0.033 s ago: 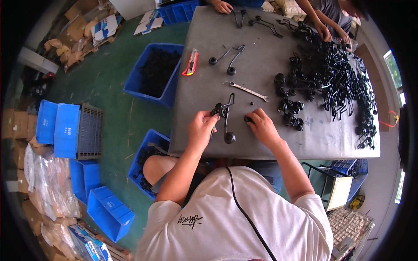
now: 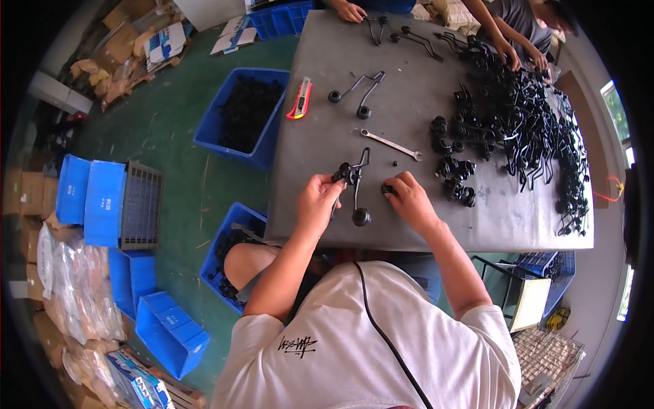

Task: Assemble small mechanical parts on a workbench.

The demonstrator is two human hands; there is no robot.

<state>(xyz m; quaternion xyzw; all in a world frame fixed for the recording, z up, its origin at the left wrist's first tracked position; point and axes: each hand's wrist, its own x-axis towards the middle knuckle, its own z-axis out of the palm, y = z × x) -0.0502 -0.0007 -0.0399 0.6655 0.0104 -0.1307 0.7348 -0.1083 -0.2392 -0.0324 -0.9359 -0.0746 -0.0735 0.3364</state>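
**Cartons and bags along the floor's edge**

Flattened brown cardboard cartons (image 2: pixel 112 37) lay heaped at the upper left, with a white-and-blue printed box (image 2: pixel 165 42) among them. White printed sheets (image 2: pixel 229 43) lay on the green floor just beside a blue crate. Down the left edge stood brown cartons (image 2: pixel 24 204), and below them a pile of clear plastic bags (image 2: pixel 75 300). A blue-and-white printed box (image 2: pixel 139 385) lay at the lower left.

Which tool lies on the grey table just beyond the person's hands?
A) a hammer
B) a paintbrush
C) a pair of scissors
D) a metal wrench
D: a silver metal wrench lies flat on the grey table, beyond the left hand and right hand.
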